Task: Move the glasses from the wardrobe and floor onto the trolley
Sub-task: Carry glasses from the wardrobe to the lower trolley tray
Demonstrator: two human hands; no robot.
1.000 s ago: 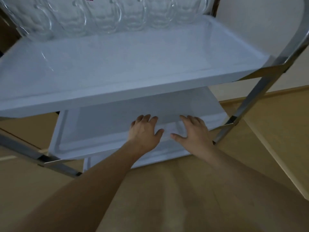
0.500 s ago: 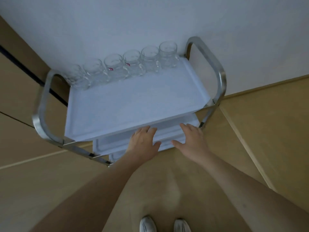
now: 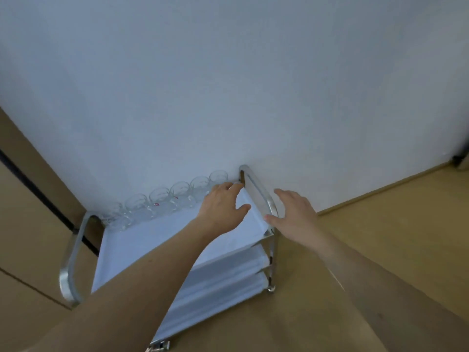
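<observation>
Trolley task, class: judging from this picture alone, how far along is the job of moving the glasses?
Done: a row of glasses stands along the back edge of the trolley's top shelf. In hand: nothing; the left hand and right hand are open and empty near the metal handle. Left: unclear, since no wardrobe or floor glasses are in view.

A silver metal-framed trolley (image 3: 261, 196) carries pale blue-white shelves, its top shelf lined with a row of clear, dimpled glass mugs (image 3: 160, 199), two bearing small pink-red labels, against a plain white wall (image 3: 228, 85) and a tan wooden floor (image 3: 380, 237) with thin dark seams.
</observation>
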